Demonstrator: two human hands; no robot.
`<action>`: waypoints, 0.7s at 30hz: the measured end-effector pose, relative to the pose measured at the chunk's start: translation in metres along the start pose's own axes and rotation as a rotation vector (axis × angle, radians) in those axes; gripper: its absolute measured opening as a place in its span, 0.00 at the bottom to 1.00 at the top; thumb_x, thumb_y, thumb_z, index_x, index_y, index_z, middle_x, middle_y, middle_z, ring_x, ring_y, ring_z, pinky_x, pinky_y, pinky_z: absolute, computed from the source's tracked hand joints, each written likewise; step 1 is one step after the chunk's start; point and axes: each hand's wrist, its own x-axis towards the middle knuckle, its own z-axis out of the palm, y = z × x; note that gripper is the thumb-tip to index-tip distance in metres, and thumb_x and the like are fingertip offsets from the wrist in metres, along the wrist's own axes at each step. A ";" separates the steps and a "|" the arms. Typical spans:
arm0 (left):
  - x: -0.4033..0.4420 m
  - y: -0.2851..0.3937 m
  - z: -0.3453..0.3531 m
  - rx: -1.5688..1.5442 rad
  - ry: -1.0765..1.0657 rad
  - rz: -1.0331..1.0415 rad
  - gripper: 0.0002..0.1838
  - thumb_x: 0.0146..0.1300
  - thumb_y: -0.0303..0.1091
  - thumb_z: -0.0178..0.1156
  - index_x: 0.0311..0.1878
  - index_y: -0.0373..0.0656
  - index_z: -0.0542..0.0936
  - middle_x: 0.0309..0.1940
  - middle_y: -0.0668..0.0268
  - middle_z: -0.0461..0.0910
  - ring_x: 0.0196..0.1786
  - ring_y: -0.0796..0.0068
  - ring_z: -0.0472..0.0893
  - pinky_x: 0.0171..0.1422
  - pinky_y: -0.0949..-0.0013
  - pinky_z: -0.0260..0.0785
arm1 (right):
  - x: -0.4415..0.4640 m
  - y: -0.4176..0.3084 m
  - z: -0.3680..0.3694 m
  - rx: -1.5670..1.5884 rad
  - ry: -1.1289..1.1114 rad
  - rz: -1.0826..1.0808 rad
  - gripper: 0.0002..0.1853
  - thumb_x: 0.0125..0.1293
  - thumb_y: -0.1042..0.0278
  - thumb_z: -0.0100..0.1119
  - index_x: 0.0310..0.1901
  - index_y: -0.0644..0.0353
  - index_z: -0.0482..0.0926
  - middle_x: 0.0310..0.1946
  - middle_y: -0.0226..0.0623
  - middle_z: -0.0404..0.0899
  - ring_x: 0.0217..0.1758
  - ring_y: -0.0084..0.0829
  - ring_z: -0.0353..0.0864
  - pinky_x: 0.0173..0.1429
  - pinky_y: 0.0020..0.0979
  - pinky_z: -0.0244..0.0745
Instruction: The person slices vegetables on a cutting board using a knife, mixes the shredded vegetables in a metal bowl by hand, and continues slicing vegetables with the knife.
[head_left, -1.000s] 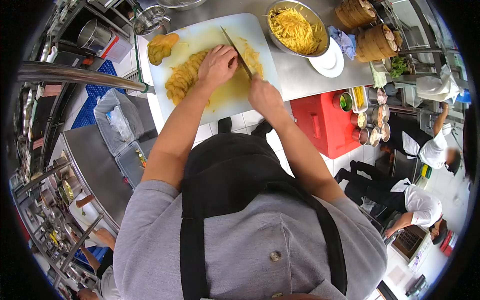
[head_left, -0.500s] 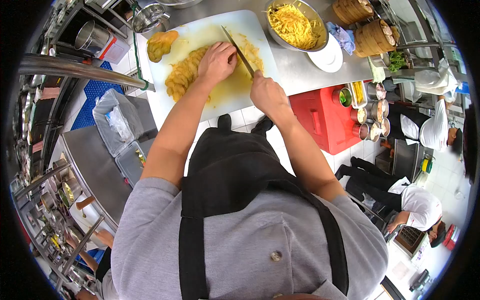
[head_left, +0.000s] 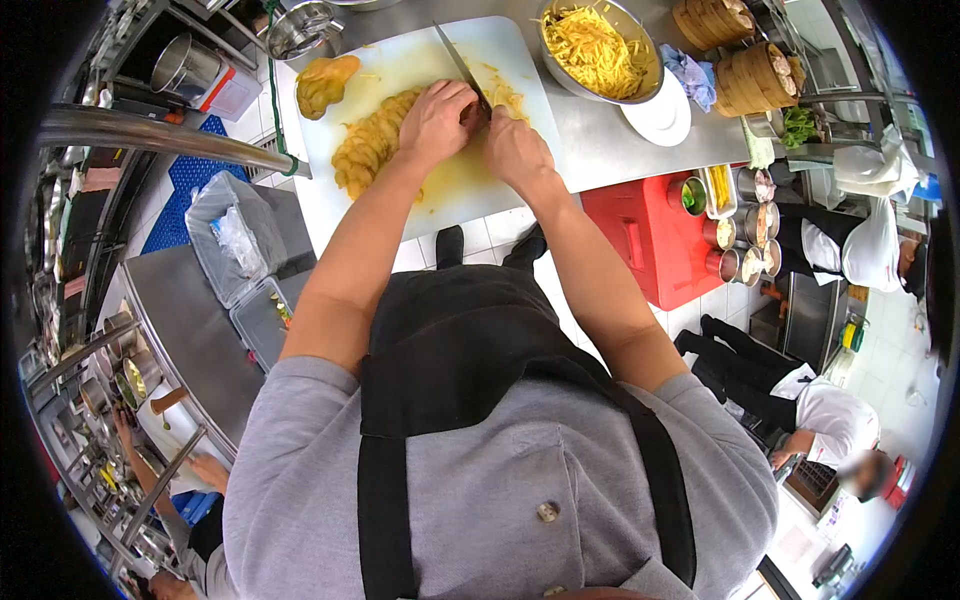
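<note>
My right hand (head_left: 518,152) is closed round the handle of a kitchen knife (head_left: 460,66), whose blade points away from me and to the left. Beside the blade, my left hand (head_left: 438,122) presses down with curled fingers at the end of a row of yellow vegetable slices (head_left: 366,152); its fingertips are partly hidden. Thin yellow shreds (head_left: 506,92) lie right of the knife. An uncut yellow, lumpy vegetable piece (head_left: 325,84) rests at the far left of the white cutting board (head_left: 400,62), which is wet with yellowish liquid.
Right of the board stand a steel bowl (head_left: 655,72) of yellow shreds, a white plate (head_left: 662,116), a cloth (head_left: 690,78) and bamboo steamers (head_left: 755,82). A red box (head_left: 628,240) is below the counter, near several ingredient tins. Co-workers (head_left: 835,415) are at right and lower left.
My right hand and the knife have moved forward and left, bringing the hand close to my left hand. My left hand has stayed nearly in place on the slices.
</note>
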 end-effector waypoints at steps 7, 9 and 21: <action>-0.001 0.001 -0.001 -0.004 -0.016 -0.032 0.07 0.60 0.26 0.68 0.42 0.40 0.84 0.47 0.61 0.84 0.54 0.55 0.81 0.61 0.57 0.76 | -0.043 -0.004 -0.027 0.015 -0.052 0.025 0.12 0.73 0.71 0.46 0.50 0.70 0.74 0.37 0.67 0.86 0.43 0.62 0.90 0.49 0.54 0.86; -0.001 -0.001 0.002 0.009 -0.005 -0.025 0.08 0.60 0.27 0.68 0.42 0.40 0.84 0.47 0.60 0.84 0.54 0.55 0.82 0.61 0.57 0.76 | -0.063 -0.002 -0.033 0.004 -0.065 0.031 0.12 0.73 0.71 0.46 0.50 0.70 0.74 0.36 0.68 0.86 0.42 0.63 0.90 0.49 0.55 0.86; 0.000 -0.003 0.001 -0.021 -0.027 -0.006 0.09 0.59 0.25 0.68 0.43 0.39 0.84 0.46 0.59 0.85 0.54 0.54 0.82 0.60 0.56 0.76 | -0.010 -0.001 -0.001 0.068 -0.018 0.042 0.13 0.75 0.69 0.45 0.50 0.69 0.75 0.39 0.66 0.87 0.44 0.62 0.90 0.50 0.54 0.86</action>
